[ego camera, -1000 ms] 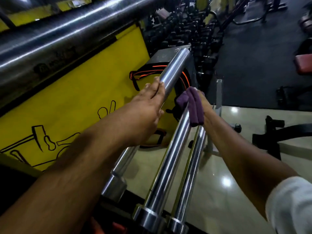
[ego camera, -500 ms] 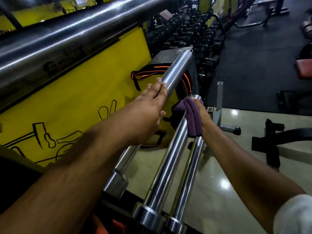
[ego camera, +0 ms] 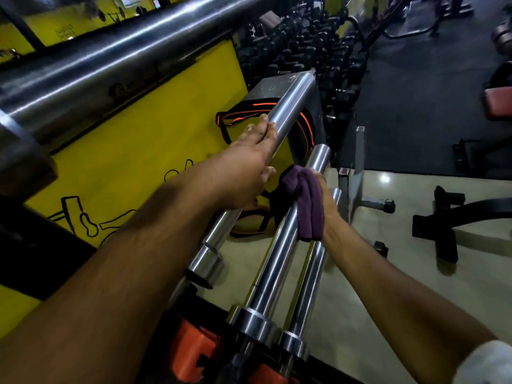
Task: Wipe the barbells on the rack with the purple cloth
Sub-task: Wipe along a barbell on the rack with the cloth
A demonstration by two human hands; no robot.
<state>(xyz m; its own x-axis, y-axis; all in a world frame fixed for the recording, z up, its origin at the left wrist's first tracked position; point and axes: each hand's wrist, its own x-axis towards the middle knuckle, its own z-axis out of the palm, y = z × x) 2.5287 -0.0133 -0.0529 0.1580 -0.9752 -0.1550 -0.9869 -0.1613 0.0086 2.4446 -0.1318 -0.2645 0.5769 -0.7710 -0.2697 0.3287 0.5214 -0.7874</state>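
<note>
Glossy beige gym floor (ego camera: 410, 275), yellow wall (ego camera: 144, 151)

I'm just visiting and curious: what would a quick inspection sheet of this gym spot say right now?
Surface: glossy pale floor below the bars.
Job's things: purple cloth wrapped over the middle barbell; further barbell left of it, another right.
Clutter: black-and-orange straps by the yellow wall.
Hands: left hand rests on the left barbell; right hand grips the cloth.
Cables: nothing seen.
Surroundings: dumbbell rack, dark mat floor.
</note>
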